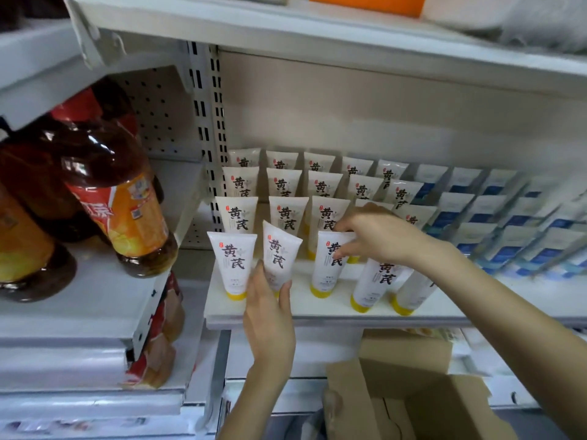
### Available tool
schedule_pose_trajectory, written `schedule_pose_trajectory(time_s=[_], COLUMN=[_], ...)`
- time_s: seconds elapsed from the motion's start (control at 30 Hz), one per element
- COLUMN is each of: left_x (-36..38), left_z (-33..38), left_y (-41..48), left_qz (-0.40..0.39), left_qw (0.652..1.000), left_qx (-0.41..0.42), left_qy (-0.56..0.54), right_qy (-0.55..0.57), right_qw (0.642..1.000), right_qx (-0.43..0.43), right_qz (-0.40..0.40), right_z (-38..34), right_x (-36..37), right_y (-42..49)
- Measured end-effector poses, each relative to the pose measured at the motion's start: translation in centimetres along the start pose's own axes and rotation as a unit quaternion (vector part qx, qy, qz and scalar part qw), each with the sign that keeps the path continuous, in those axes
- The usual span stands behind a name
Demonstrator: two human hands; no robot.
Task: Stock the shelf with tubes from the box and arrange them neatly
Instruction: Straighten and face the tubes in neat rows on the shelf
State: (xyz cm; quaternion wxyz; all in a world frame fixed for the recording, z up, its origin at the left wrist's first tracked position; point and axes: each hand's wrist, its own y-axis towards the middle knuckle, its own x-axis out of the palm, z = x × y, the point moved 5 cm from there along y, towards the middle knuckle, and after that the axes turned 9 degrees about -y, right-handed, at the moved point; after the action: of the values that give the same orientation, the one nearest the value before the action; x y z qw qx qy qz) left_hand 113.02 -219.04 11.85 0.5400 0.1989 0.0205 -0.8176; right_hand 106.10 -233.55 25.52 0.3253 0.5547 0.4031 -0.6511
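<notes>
Tube (280, 250) second in the front row stands askew — left grip (270, 315) holds its lower end from below; right grip (378, 236) pinches the crimped top of the third tube (324, 276).

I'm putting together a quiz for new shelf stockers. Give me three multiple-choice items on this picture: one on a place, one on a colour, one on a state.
1. Where is the cardboard box?
A) on the top shelf
B) below the tube shelf, lower right
C) left of the tubes

2. What colour are the tube caps?
A) yellow
B) red
C) green

3. How is the tube that the left hand grips?
A) lying flat
B) tilted
C) inside the box

Answers:
1 B: the box sits open under the shelf's front edge.
2 A: yellow caps show at the bottom of the front row.
3 B: its top edge slants, while the tube to its left stands straight.
</notes>
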Motion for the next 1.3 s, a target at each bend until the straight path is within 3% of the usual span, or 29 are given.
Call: schedule_pose_trajectory(time_s=[0.4,0.67,1.3], left_x=[-0.1,-0.1,0.2], left_z=[-0.1,-0.5,-1.2], left_y=[0.1,0.2,0.6], left_qz=[-0.024,-0.045,-0.045], left_qw=[0.998,0.997,0.995], left_qx=[-0.024,0.015,0.015], left_qy=[-0.055,-0.068,-0.088], right_qy=[0.001,-0.002,0.001], right_qw=[1.000,1.000,1.000], right_qx=[-0.003,0.002,0.020], right_qz=[0.000,0.002,-0.005], right_z=[-0.3,-0.4,0.3], right_x=[-0.2,-0.3,0.0], right_y=[-0.3,-0.1,-0.3])
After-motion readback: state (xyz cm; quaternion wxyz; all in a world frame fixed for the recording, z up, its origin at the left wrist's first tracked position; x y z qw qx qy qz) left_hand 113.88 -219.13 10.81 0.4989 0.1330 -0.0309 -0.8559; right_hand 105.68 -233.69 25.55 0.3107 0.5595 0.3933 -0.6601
